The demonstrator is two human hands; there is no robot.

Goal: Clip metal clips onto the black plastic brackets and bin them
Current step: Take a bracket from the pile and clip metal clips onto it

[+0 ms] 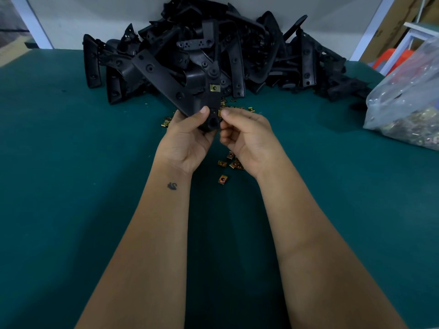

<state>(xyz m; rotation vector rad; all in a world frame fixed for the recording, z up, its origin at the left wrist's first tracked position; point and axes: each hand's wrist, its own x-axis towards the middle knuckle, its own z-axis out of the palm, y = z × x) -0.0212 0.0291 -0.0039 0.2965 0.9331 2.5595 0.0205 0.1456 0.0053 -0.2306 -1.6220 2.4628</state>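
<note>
My left hand [187, 136] grips the lower end of a black plastic bracket [171, 85], held above the green table. One brass-coloured metal clip [214, 88] sits clipped on the bracket's upper arm. My right hand [244, 136] pinches a second metal clip [220, 113] against the bracket's right edge, near its round boss. Several loose metal clips [231, 162] lie on the table below my hands, and more [166, 123] lie beyond my left hand.
A big heap of black brackets [213, 48] fills the back of the green table [71, 162]. A clear plastic bag of metal clips [408, 110] lies at the right edge. White frame posts and an orange object stand behind.
</note>
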